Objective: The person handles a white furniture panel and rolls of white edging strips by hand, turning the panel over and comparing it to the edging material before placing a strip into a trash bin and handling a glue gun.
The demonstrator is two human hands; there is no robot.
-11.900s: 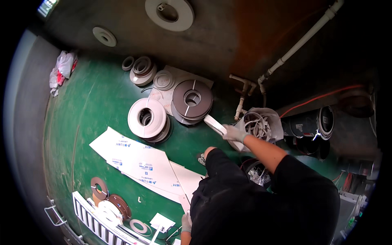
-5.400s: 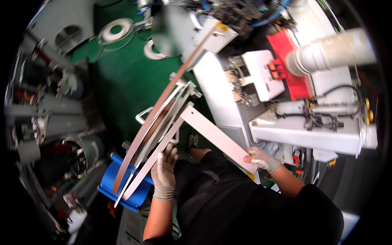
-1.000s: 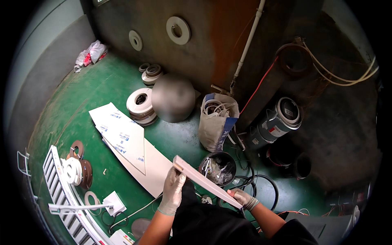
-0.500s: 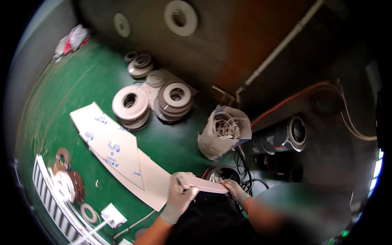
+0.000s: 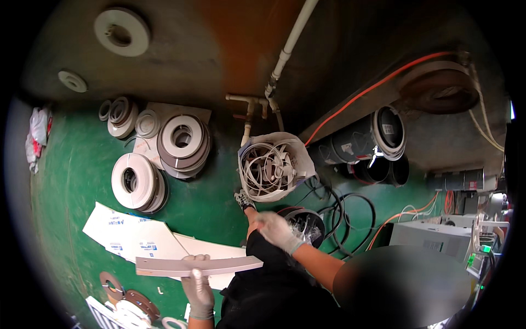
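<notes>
Strip is lying in the left hand, thumb and fingers clasping its middle, and is hiding part of the white sheets, where blue print is showing. The right hand is partly hiding the bin; whether its fingers are closed, I cannot tell. Farther off, the drum is wearing labels too small to read.

Rolls of coiled strip sit near the wall edge of the green floor, some on a pale sheet — white and red bags lie toward the floor's left edge. Two pale rings hang on the wall, beside a white pipe — and an orange hose.
</notes>
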